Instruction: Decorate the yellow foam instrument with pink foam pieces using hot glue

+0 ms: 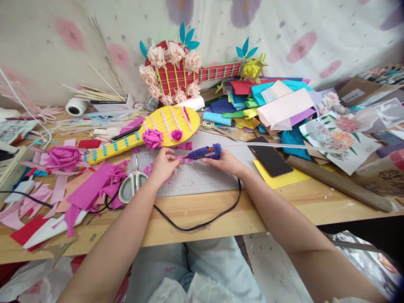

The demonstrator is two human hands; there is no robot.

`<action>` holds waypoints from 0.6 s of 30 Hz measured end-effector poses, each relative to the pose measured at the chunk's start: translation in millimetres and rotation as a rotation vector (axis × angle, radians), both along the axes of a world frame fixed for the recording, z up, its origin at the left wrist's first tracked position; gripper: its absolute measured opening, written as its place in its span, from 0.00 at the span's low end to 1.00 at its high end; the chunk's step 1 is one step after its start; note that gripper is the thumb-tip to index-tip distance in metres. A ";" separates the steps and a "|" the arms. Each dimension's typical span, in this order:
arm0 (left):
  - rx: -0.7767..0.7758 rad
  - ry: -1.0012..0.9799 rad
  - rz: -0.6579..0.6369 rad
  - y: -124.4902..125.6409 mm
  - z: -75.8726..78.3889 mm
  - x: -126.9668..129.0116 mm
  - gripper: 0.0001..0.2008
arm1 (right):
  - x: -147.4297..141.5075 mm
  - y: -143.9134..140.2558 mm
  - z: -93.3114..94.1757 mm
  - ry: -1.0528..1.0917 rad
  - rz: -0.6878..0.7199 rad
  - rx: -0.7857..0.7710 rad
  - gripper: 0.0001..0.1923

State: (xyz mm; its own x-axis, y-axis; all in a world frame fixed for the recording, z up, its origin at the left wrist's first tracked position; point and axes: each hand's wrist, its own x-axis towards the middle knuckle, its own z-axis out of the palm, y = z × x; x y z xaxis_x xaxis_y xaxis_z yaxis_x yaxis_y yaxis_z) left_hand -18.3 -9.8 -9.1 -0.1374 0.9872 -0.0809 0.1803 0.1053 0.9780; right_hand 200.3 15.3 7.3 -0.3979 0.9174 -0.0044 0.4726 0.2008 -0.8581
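My right hand [226,162] grips a blue hot glue gun [205,152] with a clear glue stick [277,146] sticking out behind it; its nozzle points left at a small magenta paper piece [181,159]. My left hand [164,164] pinches that paper piece over a grey cutting mat [195,179]. Just beyond lies a yellow paper guitar [148,132] with magenta paper flowers on its body. The gun's black cord [202,225] loops over the table's front edge.
Scissors [134,181] lie left of my left hand among magenta and pink paper scraps [91,191]. A black phone [270,159] on yellow paper and a wooden rod [339,184] lie right. A red paper guitar [179,71] leans on the wall; coloured sheets [268,105] are piled behind.
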 end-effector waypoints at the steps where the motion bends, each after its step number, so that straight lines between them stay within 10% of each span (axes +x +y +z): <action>1: -0.001 0.001 0.001 0.0 0.1 0.0 0.18 | 0.2 0.0 -0.1 0.001 -0.004 0.000 0.20; 18: -0.006 0.019 -0.019 -0.7 0.8 0.4 0.17 | 0.5 1.0 1.0 -0.030 -0.005 0.032 0.19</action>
State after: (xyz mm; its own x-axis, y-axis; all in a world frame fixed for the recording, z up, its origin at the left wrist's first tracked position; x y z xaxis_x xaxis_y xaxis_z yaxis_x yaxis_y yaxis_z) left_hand -17.9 -10.5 -8.3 -0.1202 0.9891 -0.0845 0.2005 0.1075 0.9738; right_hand 200.9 16.3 8.3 -0.3932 0.9194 0.0130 0.4996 0.2254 -0.8364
